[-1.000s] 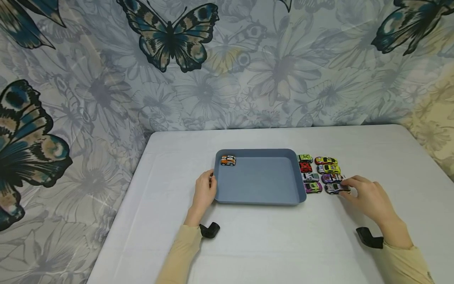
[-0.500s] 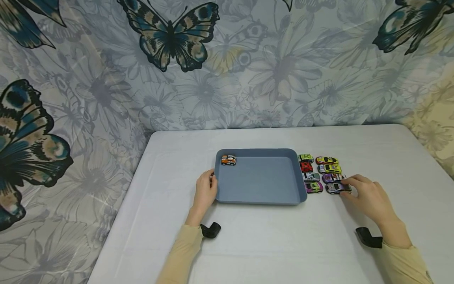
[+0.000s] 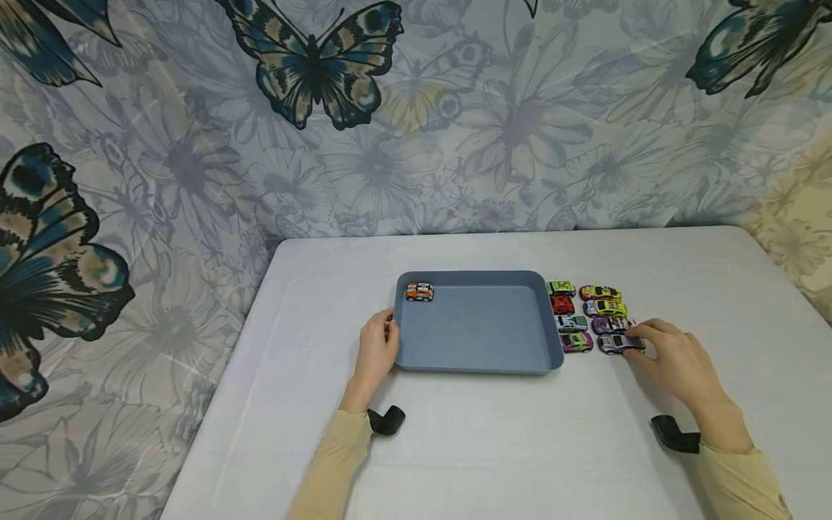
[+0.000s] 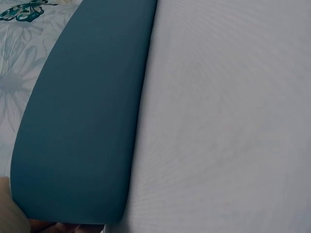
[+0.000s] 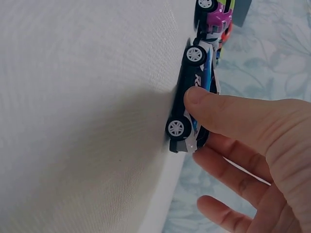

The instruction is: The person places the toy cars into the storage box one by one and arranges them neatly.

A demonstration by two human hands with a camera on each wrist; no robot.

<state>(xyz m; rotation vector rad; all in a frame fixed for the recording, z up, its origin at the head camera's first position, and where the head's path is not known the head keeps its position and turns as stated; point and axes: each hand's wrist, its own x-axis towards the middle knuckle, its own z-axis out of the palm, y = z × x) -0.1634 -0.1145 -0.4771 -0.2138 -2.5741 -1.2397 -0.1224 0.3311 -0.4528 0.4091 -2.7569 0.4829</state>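
The near-right toy car point(image 3: 616, 344), right of the blue-grey tray point(image 3: 481, 325), is pinched by the right grip point(image 3: 679, 362) (the tray's left end is held by the left grip point(image 3: 377, 344)). Grasping seems in hand; a clean lift seems called for.

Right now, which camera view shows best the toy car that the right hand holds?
The right wrist view. It shows the toy car large, two wheels clear, though the right hand covers part of its side. The head view shows it small, partly covered by the fingers; the left wrist view does not show it.
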